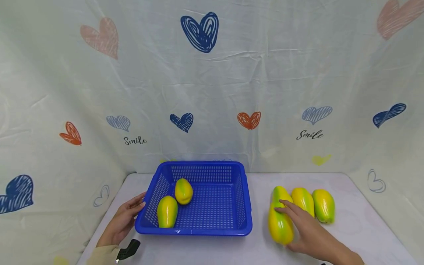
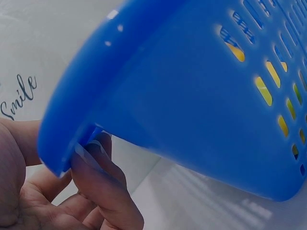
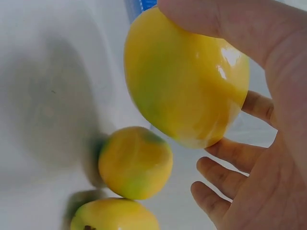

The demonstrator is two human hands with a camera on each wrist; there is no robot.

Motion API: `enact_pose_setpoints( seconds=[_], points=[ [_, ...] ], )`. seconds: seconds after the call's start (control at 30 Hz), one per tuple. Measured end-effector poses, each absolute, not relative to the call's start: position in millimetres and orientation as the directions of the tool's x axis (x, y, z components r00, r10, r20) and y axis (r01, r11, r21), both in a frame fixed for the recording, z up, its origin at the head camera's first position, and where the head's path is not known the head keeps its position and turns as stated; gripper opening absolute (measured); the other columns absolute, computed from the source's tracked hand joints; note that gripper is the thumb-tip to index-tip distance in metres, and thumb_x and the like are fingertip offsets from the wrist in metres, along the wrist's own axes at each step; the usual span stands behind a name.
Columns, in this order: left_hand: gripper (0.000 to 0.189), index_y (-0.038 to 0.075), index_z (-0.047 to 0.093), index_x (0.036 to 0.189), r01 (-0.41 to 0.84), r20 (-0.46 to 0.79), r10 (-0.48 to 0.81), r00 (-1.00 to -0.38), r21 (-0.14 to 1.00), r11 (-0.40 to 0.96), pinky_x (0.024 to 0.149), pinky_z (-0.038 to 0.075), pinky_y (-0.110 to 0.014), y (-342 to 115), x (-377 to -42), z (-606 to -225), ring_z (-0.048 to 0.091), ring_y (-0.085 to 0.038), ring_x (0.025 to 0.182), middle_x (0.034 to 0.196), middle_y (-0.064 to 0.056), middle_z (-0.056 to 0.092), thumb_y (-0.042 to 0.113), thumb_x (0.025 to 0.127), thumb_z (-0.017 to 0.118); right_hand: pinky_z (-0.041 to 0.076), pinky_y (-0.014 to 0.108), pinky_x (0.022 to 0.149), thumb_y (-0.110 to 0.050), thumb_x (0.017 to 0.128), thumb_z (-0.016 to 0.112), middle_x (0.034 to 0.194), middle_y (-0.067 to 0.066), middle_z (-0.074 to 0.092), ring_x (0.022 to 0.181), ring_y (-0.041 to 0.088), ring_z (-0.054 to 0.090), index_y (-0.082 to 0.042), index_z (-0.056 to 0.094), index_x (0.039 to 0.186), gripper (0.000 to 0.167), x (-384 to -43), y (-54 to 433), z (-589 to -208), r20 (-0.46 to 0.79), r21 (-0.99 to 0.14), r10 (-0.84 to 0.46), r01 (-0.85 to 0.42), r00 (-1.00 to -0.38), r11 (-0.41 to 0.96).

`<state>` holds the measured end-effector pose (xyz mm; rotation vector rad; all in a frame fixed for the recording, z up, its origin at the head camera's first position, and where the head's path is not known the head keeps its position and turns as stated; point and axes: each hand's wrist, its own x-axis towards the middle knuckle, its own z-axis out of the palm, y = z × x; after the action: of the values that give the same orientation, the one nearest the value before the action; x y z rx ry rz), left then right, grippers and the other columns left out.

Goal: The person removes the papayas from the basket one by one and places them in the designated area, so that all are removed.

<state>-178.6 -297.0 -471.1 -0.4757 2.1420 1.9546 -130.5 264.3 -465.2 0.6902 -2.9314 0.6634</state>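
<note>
A blue plastic basket (image 1: 216,232) stands on the table, with two yellow-green mangoes (image 1: 167,211) inside toward its left. My left hand (image 1: 124,221) holds the basket's left rim, its fingertips tucked under the lip in the left wrist view. To the right of the basket, my right hand (image 1: 306,230) grips a glossy mango (image 3: 187,81) between thumb and fingers. Another yellow-green shape (image 1: 281,193) shows just behind the held fruit; whether it is a separate mango I cannot tell. Two mangoes (image 1: 324,206) lie beyond the right hand, close together.
The white-covered table (image 1: 232,252) ends at a curtain (image 1: 212,84) printed with hearts, which closes off the back and both sides. A dark strap (image 1: 129,249) sits at the left wrist.
</note>
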Motion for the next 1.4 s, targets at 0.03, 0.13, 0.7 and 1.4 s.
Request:
enact_pose_setpoints(
  seconds=[0.03, 0.13, 0.7, 1.4],
  points=[
    [0.062, 0.004, 0.029, 0.166, -0.368, -0.36, -0.099, -0.928, 0.927, 0.073, 0.089, 0.056, -0.023, -297.0, -178.6, -471.4, 0.062, -0.01, 0.107, 0.148, -0.011, 0.057, 0.02, 0.112, 0.054, 0.05, 0.065, 0.103, -0.027, 0.061, 0.1, 0.154, 0.016, 0.052, 0.133, 0.042, 0.057, -0.019, 0.062, 0.139, 0.088, -129.6, 265.2, -466.3, 0.137, -0.396, -0.412, -0.431, -0.901, 0.811],
    [0.062, 0.004, 0.029, 0.166, -0.368, -0.361, -0.098, -0.927, 0.927, 0.075, 0.089, 0.056, -0.024, -296.9, -177.9, -471.9, 0.063, -0.01, 0.108, 0.152, -0.016, 0.053, 0.021, 0.112, 0.054, 0.048, 0.065, 0.105, -0.028, 0.061, 0.101, 0.156, 0.017, 0.051, 0.136, 0.041, 0.054, -0.021, 0.06, 0.141, 0.09, -127.5, 267.3, -469.8, 0.065, -0.424, -0.397, -0.385, -0.916, 0.82],
    [0.061, 0.004, 0.027, 0.167, -0.361, -0.356, -0.081, -0.931, 0.93, 0.06, 0.09, 0.055, -0.025, -297.0, -179.7, -470.7, 0.062, -0.011, 0.109, 0.158, -0.021, 0.045, 0.019, 0.113, 0.052, 0.045, 0.069, 0.105, -0.03, 0.063, 0.101, 0.159, 0.02, 0.046, 0.139, 0.046, 0.051, -0.02, 0.057, 0.144, 0.093, -118.8, 281.8, -488.2, -0.018, -0.42, -0.403, -0.359, -0.915, 0.834],
    [0.061, 0.005, 0.028, 0.167, -0.36, -0.355, -0.082, -0.931, 0.932, 0.049, 0.09, 0.056, -0.024, -297.4, -178.3, -473.7, 0.062, -0.011, 0.108, 0.159, -0.02, 0.044, 0.02, 0.113, 0.052, 0.046, 0.064, 0.107, -0.028, 0.065, 0.1, 0.164, 0.018, 0.04, 0.143, 0.044, 0.047, -0.022, 0.054, 0.149, 0.096, -117.1, 286.4, -493.8, -0.123, -0.428, -0.359, -0.276, -0.925, 0.86]
  ],
)
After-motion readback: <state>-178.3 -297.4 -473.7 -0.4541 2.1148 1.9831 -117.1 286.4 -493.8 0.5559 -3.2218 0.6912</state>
